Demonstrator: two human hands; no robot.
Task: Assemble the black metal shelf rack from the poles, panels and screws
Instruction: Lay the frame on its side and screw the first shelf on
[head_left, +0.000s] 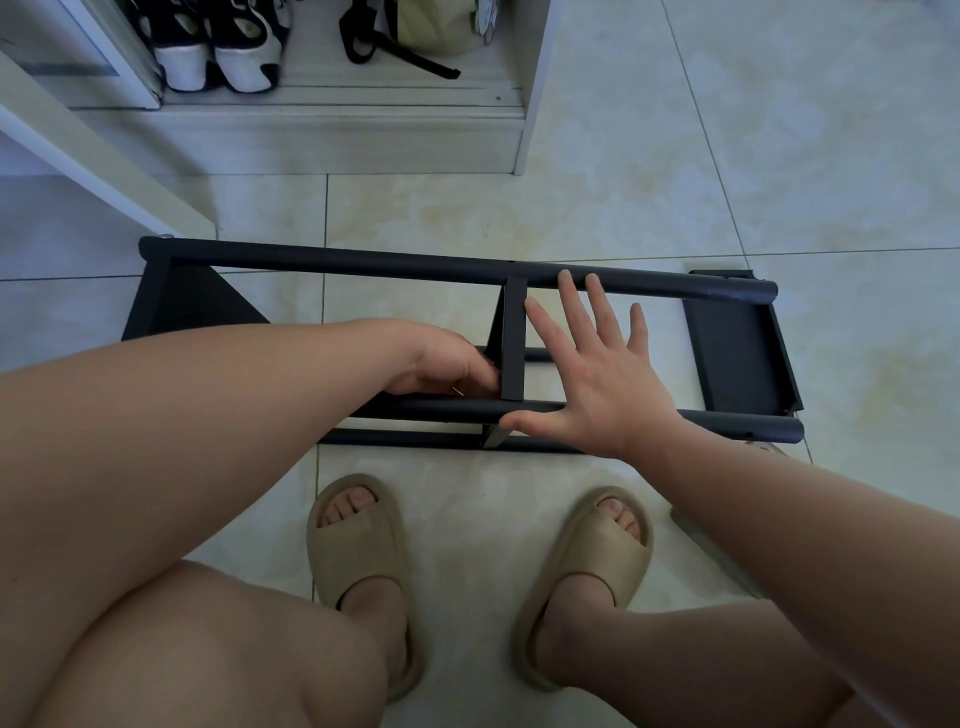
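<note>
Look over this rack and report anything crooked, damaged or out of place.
Nothing is clearly damaged. The shelf rack lies on its side on the tiles. The right-end panel pokes a corner past the far pole, unlike the middle panel; that may be only wide-angle distortion.

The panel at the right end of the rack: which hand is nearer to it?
Right. The right hand is spread just left of the end panel, not touching it; the left hand is farther left, beyond the middle panel.
</note>
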